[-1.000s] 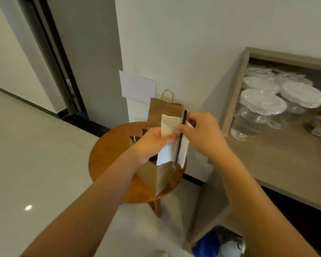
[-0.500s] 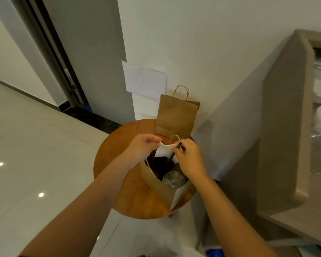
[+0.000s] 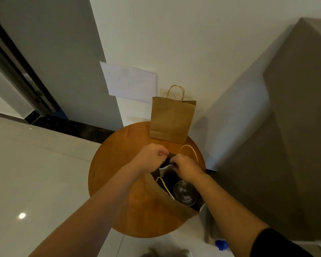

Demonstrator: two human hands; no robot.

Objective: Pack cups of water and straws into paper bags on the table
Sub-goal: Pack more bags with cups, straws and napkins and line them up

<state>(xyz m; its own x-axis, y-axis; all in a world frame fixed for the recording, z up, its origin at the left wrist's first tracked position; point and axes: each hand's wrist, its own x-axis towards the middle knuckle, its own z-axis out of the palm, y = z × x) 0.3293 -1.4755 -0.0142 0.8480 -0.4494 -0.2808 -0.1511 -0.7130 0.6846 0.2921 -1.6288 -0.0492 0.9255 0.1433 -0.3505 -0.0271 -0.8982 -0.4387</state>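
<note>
- Head view, hands: the left hand (image 3: 152,156) is curled at the far left rim of the open brown paper bag (image 3: 167,204), apparently pinching that edge to hold the mouth wide. The right hand (image 3: 185,169) reaches down into the mouth with fingers bent around the folded white napkin (image 3: 165,170); whether the thin dark straw is in that pinch I cannot tell, as it is hidden.
- Head view, what changed: a second ago both hands held the napkin and the straw up in the air in front of the bags; half a second ago they were at the bag's mouth; now the napkin sits below the rim, so the straw bundle is going in.
- Head view, task things: a clear plastic cup with a domed lid (image 3: 185,194) stands inside the open bag, near the right hand's wrist. The bag's pale cord handle (image 3: 190,151) arches up on the far side.
- Head view, second bag: a flat, closed brown paper bag with twisted handles (image 3: 171,121) leans against the white wall at the far edge of the round wooden surface (image 3: 109,164), well apart from the hands.
- Judgement: this bag looks close to complete with cup and napkin aboard; the far bag likely awaits filling.
</note>
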